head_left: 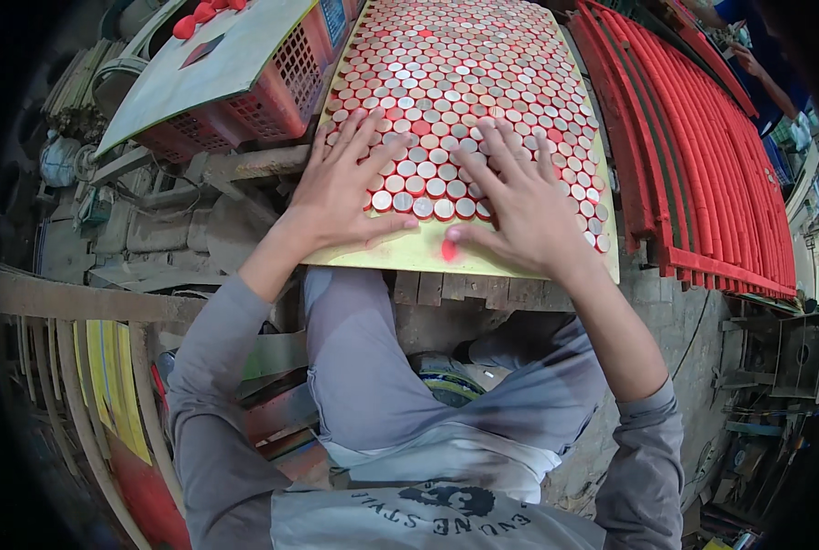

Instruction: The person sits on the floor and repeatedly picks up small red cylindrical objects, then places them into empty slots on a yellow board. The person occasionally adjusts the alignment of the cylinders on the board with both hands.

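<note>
A yellow board (400, 252) lies in front of me, covered with rows of small round discs (446, 69) that have pale tops and red sides. My left hand (340, 183) rests flat on the near left part of the rows, fingers spread, thumb over the board's bare front strip. Likewise spread, my right hand (519, 197) lies on the near right discs, its thumb beside a red smudge on the board. Neither hand grips anything. Some discs under both palms are hidden.
A pink plastic crate (267, 87) stands at the far left under a pale sheet (217, 55) with red pieces on top. To the right is a rack of long red strips (703, 165). Another person's arm (762, 78) shows at the far right. A wooden rail (88, 298) runs at left.
</note>
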The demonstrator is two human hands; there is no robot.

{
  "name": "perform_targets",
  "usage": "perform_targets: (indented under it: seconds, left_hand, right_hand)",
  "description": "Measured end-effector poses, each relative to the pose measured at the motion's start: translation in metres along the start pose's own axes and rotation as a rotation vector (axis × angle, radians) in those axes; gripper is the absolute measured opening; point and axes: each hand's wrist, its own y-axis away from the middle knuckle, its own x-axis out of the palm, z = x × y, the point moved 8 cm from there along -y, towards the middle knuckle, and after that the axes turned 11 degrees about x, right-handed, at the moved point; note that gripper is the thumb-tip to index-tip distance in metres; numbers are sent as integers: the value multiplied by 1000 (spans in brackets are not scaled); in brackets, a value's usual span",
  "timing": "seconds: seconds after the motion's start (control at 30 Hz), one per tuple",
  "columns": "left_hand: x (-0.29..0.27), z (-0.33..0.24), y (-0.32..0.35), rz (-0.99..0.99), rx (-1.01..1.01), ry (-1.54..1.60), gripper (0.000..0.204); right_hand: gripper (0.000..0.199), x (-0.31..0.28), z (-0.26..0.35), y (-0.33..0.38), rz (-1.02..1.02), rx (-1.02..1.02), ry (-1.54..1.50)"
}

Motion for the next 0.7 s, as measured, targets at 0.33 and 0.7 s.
perform_targets:
  seconds: [0.33, 0.7]
  left_hand:
    - [5, -2, -1, -23, 24, -14, 96]
    - [7, -4, -1, -20, 19, -31, 98]
  right_hand:
    - [75, 17, 2, -6, 51, -36, -12]
    - [74, 22, -2, -4, 74, -35, -16]
